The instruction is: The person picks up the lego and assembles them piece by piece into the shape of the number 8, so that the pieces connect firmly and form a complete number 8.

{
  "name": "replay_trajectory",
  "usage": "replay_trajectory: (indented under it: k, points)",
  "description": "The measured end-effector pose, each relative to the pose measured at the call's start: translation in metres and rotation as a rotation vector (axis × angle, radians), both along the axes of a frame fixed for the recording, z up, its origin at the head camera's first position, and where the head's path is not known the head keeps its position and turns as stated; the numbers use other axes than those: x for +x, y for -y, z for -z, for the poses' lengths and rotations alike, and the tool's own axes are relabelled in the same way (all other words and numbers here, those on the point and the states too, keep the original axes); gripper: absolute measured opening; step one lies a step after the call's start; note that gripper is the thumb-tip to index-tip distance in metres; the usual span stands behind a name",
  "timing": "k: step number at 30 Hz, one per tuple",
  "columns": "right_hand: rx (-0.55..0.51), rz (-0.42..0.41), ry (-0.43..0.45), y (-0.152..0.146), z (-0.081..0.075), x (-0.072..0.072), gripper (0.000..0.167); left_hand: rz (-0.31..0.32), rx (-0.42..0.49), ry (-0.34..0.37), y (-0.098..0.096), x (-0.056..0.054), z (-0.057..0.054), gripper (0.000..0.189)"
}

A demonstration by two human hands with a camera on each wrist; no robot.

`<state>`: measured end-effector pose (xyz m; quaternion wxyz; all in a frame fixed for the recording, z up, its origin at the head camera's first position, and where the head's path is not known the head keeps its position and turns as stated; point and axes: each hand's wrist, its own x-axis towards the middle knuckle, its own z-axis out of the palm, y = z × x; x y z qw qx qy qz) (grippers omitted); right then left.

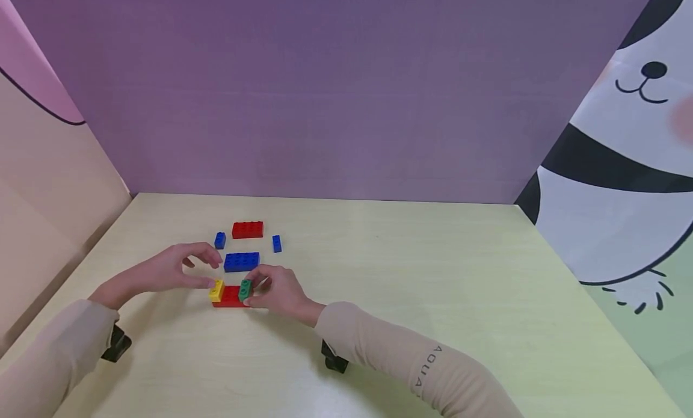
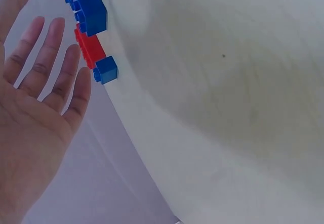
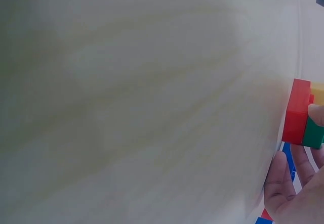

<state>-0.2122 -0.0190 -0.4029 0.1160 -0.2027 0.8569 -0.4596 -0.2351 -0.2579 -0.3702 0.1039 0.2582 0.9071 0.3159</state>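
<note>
A red brick (image 1: pixel 231 296) lies on the table with a yellow brick (image 1: pixel 216 290) on its left end and a green brick (image 1: pixel 245 289) at its right end. My right hand (image 1: pixel 281 291) pinches the green brick between thumb and fingers; in the right wrist view the thumb presses against the green brick (image 3: pixel 313 133), which sits against the red brick (image 3: pixel 297 113). My left hand (image 1: pixel 186 266) is spread beside the yellow brick, its thumb tip at or touching that brick. Relaxed, nearly straight fingers show on the left hand (image 2: pixel 40 97) in the left wrist view.
Just behind the hands lies a large blue brick (image 1: pixel 241 262). Farther back is another red brick (image 1: pixel 248 230), between a small blue brick (image 1: pixel 219 240) on the left and a second small blue brick (image 1: pixel 277 244) on the right. A purple panel (image 1: pixel 325 93) borders the table's back edge.
</note>
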Motion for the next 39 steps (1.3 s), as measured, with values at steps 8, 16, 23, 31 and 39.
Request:
replay_trajectory:
  k: [8, 16, 23, 31, 39]
  points:
    - [-0.003, -0.005, 0.001, 0.001, 0.0, 0.0, 0.028, -0.106, 0.02, -0.039, 0.0, -0.013, 0.01, 0.046]
    - [0.003, -0.011, -0.002, 0.0, 0.001, -0.001, 0.029, -0.134, 0.055, -0.021, -0.003, -0.02, 0.023, 0.047]
    - [0.006, -0.008, 0.006, 0.0, 0.001, 0.0, 0.028, -0.148, 0.037, 0.003, -0.007, -0.026, 0.035, 0.05]
    - [0.0, -0.009, 0.001, 0.0, 0.0, 0.0, 0.028, -0.141, -0.027, -0.034, -0.013, -0.025, 0.032, 0.05]
    - [0.001, -0.009, 0.001, 0.0, 0.001, 0.0, 0.027, -0.14, -0.066, -0.069, -0.017, -0.027, 0.035, 0.044]
